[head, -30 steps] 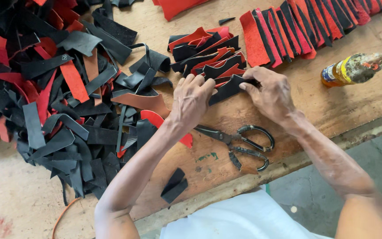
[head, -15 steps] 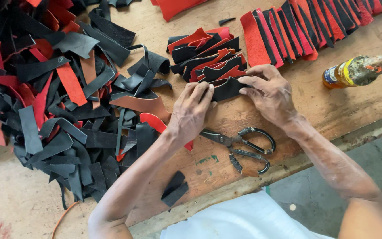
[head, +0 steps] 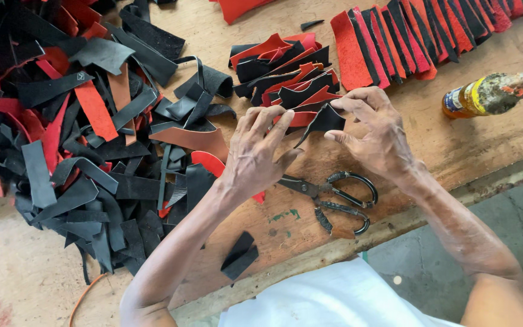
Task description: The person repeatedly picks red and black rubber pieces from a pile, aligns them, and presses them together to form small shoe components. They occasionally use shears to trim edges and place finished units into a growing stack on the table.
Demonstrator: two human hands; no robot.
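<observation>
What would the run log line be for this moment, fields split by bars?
right hand: pinches black leather piece | left hand: touching it | scissors: lying on wooden table

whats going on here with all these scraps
A person works at a worn wooden bench strewn with black, red and tan leather offcuts. The right hand pinches a small curved black leather piece, raised just above the bench, and the left hand meets it at its fingertips. Black-handled metal scissors lie unused beneath the hands. Sorted red and black pieces sit in a row beyond.
</observation>
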